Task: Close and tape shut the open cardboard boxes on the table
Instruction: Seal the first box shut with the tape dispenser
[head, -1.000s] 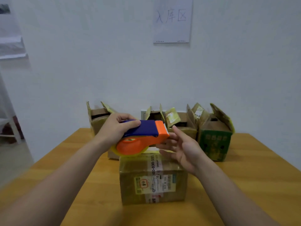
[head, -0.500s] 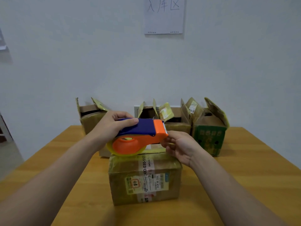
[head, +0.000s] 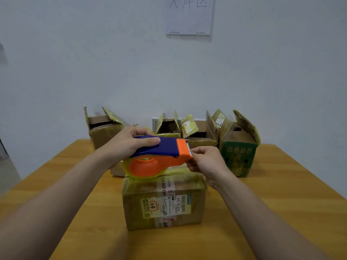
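The box being worked on point(head: 163, 203) sits directly under both hands. Its flaps are down and it's already wrapped in a lot of yellowish tape. The tape dispenser point(head: 159, 156) hovers just above its top, roll end nearly touching the lid.

The left hand point(head: 127, 143) grips the blue handle from above. The right hand point(head: 204, 162) is curled in a pinch right at the orange nose by the toothed blade. My guess is it's going for the loose tape end, which I can't actually make out.

Stuff that could go wrong:
- Those fingertips are right on the teeth, so one slip is a nicked finger.
- If the tape end has stuck back onto the roll, picking at it could split it into a thin strip.
- Nothing is pinning the box, so a hard pull could drag it across the surface point(head: 272, 203).
- Tape can fold onto itself before it lands.

Past the hands, the brown box point(head: 101, 132), the middle boxes point(head: 169, 126) and the green box point(head: 238, 158) stand open, so there's plenty left to do.
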`<control>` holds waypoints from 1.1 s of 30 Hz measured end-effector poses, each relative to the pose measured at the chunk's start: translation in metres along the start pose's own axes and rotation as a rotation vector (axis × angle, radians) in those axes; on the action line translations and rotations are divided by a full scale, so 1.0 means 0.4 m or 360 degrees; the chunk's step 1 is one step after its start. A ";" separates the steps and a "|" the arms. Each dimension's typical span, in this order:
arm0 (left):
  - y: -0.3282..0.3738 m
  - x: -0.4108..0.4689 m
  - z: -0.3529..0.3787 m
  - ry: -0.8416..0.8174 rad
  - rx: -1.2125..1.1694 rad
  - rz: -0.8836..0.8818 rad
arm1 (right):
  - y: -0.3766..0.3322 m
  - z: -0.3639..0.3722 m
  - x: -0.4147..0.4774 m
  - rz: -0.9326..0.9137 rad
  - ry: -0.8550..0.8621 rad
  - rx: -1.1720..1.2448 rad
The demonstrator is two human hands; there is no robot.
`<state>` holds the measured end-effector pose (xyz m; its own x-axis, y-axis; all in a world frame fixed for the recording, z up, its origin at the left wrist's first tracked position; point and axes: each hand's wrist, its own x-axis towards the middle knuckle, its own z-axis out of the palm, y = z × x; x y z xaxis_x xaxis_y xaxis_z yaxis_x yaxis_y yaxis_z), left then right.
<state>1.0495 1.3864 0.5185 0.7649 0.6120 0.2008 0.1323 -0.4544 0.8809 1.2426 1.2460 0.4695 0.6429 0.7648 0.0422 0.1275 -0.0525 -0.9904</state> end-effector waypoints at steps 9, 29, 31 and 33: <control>0.001 0.008 -0.011 -0.0103 -0.0035 -0.0021 | 0.023 -0.068 -0.011 0.0108 0.0096 0.0123; 0.026 0.036 -0.024 -0.0273 0.0346 -0.0166 | 0.048 -0.039 0.005 -0.0481 0.0171 -0.1273; 0.023 0.046 -0.022 -0.0293 0.0357 -0.0179 | 0.049 -0.040 0.004 -0.0521 0.0168 -0.1334; 0.019 0.051 -0.021 -0.0312 0.0366 -0.0186 | 0.051 -0.038 0.000 -0.0555 0.0178 -0.1415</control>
<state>1.0605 1.4009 0.5329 0.8401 0.5425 -0.0023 0.3483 -0.5361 0.7689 1.2565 1.2353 0.4514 0.5226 0.7664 0.3735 0.8218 -0.3363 -0.4599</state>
